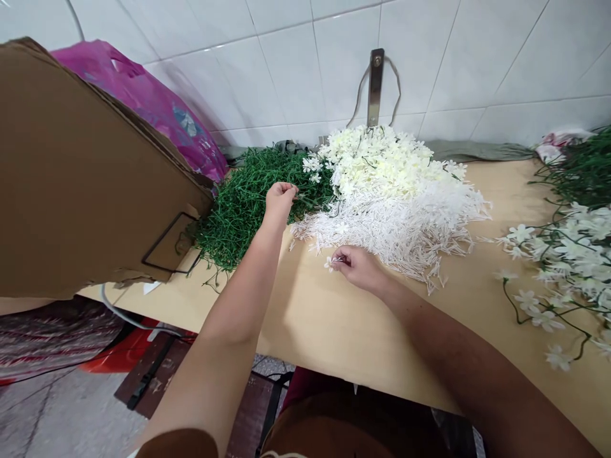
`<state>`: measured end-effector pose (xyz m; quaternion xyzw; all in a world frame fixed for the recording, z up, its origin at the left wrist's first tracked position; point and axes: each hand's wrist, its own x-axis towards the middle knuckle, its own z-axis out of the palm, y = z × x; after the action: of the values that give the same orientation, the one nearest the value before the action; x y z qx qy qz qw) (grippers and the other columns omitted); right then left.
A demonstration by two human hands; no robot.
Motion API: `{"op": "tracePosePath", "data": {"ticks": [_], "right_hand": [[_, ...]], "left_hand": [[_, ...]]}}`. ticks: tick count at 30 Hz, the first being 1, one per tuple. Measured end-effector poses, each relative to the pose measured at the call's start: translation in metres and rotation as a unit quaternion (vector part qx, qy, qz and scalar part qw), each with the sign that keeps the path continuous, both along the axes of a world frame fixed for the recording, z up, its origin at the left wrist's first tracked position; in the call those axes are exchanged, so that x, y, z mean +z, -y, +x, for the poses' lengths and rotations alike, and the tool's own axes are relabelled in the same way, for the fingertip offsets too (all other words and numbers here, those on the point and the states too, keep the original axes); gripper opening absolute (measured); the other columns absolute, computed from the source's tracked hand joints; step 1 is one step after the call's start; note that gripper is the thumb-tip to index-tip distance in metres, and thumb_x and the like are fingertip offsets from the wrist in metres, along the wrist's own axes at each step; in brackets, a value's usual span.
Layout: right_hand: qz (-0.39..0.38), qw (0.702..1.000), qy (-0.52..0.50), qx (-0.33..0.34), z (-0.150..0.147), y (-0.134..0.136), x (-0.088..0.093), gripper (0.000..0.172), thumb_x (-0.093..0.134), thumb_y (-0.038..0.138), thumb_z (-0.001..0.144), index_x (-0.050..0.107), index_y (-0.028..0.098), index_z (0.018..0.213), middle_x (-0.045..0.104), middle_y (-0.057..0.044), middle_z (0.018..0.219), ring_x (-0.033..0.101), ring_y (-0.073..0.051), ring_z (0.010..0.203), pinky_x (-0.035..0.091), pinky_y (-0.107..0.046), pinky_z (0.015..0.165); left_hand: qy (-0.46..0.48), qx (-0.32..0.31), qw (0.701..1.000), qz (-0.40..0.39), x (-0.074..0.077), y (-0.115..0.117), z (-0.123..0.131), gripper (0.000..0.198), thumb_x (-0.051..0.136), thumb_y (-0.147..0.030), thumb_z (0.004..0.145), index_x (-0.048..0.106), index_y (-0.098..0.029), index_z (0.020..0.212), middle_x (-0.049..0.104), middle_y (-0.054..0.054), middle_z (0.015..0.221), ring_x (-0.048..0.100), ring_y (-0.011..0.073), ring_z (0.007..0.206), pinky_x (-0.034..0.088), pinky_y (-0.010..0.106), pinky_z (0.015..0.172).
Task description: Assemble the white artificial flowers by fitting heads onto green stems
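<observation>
My left hand reaches over the right part of a tangled heap of green plastic stems. Its thumb and finger are pinched together on a green stem that shows at the fingertips. Closer to me, my right hand is closed on a small white artificial flower, which pokes out to the left of the fingers. Just beyond that hand lies a pile of thin white flower stalks. Cream-white blossoms are heaped behind the stalks.
A large cardboard sheet stands at the left, with a purple plastic bag behind it. Finished-looking sprays of white flowers lie on the right of the wooden table. A metal bracket stands against the tiled wall.
</observation>
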<state>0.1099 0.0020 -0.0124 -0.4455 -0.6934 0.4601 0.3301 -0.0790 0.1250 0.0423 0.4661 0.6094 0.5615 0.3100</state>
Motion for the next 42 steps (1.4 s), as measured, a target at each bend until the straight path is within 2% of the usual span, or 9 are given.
{"op": "tracePosePath", "data": {"ticks": [6, 13, 18, 22, 26, 31, 37, 39, 42], "right_hand": [[-0.004, 1.000, -0.007, 0.002, 0.000, -0.001, 0.000, 0.009, 0.058, 0.019, 0.074, 0.054, 0.017, 0.067, 0.053, 0.004, 0.060, 0.043, -0.008, 0.054, 0.032, -0.021, 0.053], [-0.018, 1.000, -0.017, 0.005, 0.000, -0.001, 0.004, 0.009, 0.058, 0.019, 0.074, 0.053, 0.017, 0.067, 0.052, 0.004, 0.059, 0.042, -0.008, 0.054, 0.031, -0.021, 0.053], [-0.052, 0.998, -0.021, -0.003, 0.002, 0.000, 0.011, 0.008, 0.057, 0.017, 0.074, 0.053, 0.017, 0.068, 0.047, 0.006, 0.056, 0.038, -0.007, 0.052, 0.029, -0.021, 0.052], [-0.063, 0.997, -0.050, 0.002, 0.004, -0.003, 0.005, 0.007, 0.057, 0.020, 0.073, 0.053, 0.017, 0.069, 0.046, 0.006, 0.055, 0.037, -0.007, 0.051, 0.030, -0.021, 0.052], [-0.084, 0.989, -0.125, -0.002, 0.004, -0.009, -0.006, 0.011, 0.058, 0.025, 0.071, 0.051, 0.017, 0.069, 0.049, 0.005, 0.058, 0.041, -0.008, 0.054, 0.034, -0.022, 0.055], [-0.089, 0.974, -0.208, -0.012, 0.005, -0.014, -0.006, 0.022, 0.065, 0.034, 0.063, 0.052, 0.017, 0.067, 0.055, 0.002, 0.064, 0.049, -0.009, 0.061, 0.039, -0.024, 0.062], [-0.060, 0.957, -0.278, -0.063, 0.009, -0.017, 0.000, 0.033, 0.072, 0.043, 0.056, 0.053, 0.018, 0.068, 0.057, 0.000, 0.073, 0.052, -0.011, 0.068, 0.043, -0.025, 0.067], [-0.055, 0.953, -0.291, -0.062, 0.010, -0.017, 0.000, 0.035, 0.073, 0.045, 0.057, 0.053, 0.018, 0.068, 0.056, 0.001, 0.071, 0.051, -0.010, 0.065, 0.044, -0.025, 0.066], [-0.089, 0.946, -0.309, -0.049, 0.008, -0.015, -0.001, 0.039, 0.075, 0.048, 0.055, 0.052, 0.018, 0.068, 0.056, 0.002, 0.069, 0.052, -0.009, 0.063, 0.045, -0.026, 0.067]], "left_hand": [[0.137, -0.017, 0.990, 0.007, 0.012, 0.006, -0.003, 0.012, 0.059, -0.020, 0.064, 0.048, -0.018, 0.068, 0.063, 0.000, 0.071, 0.060, 0.0090, 0.064, 0.037, 0.017, 0.054], [0.162, -0.058, 0.983, 0.065, 0.022, 0.010, 0.000, 0.016, 0.064, -0.022, 0.069, 0.049, -0.018, 0.069, 0.066, 0.001, 0.074, 0.062, 0.0080, 0.070, 0.044, 0.017, 0.061], [0.214, -0.072, 0.973, 0.045, 0.025, 0.014, 0.008, 0.016, 0.066, -0.018, 0.072, 0.049, -0.018, 0.073, 0.064, -0.001, 0.072, 0.063, 0.0085, 0.067, 0.049, 0.019, 0.062], [0.212, -0.086, 0.972, 0.048, 0.025, 0.019, 0.015, 0.013, 0.063, -0.018, 0.075, 0.050, -0.018, 0.074, 0.065, -0.001, 0.071, 0.062, 0.0080, 0.067, 0.048, 0.018, 0.060], [0.191, -0.141, 0.969, 0.064, 0.020, 0.030, 0.026, 0.015, 0.064, -0.016, 0.073, 0.050, -0.017, 0.068, 0.064, -0.001, 0.073, 0.059, 0.0063, 0.067, 0.044, 0.016, 0.061], [0.211, -0.207, 0.955, 0.013, 0.005, 0.052, 0.047, 0.018, 0.069, -0.019, 0.069, 0.052, -0.017, 0.070, 0.061, -0.001, 0.071, 0.057, 0.0067, 0.063, 0.045, 0.019, 0.059], [0.255, -0.227, 0.939, -0.038, -0.014, 0.077, 0.067, 0.028, 0.075, -0.027, 0.064, 0.050, -0.017, 0.071, 0.061, -0.002, 0.070, 0.059, 0.0073, 0.065, 0.047, 0.019, 0.061], [0.266, -0.232, 0.934, -0.049, -0.018, 0.082, 0.070, 0.030, 0.077, -0.028, 0.061, 0.051, -0.016, 0.071, 0.062, -0.002, 0.069, 0.058, 0.0067, 0.062, 0.046, 0.019, 0.060], [0.269, -0.237, 0.933, -0.042, -0.020, 0.086, 0.072, 0.032, 0.078, -0.029, 0.060, 0.051, -0.016, 0.072, 0.064, -0.001, 0.070, 0.058, 0.0065, 0.061, 0.045, 0.019, 0.060]]}}
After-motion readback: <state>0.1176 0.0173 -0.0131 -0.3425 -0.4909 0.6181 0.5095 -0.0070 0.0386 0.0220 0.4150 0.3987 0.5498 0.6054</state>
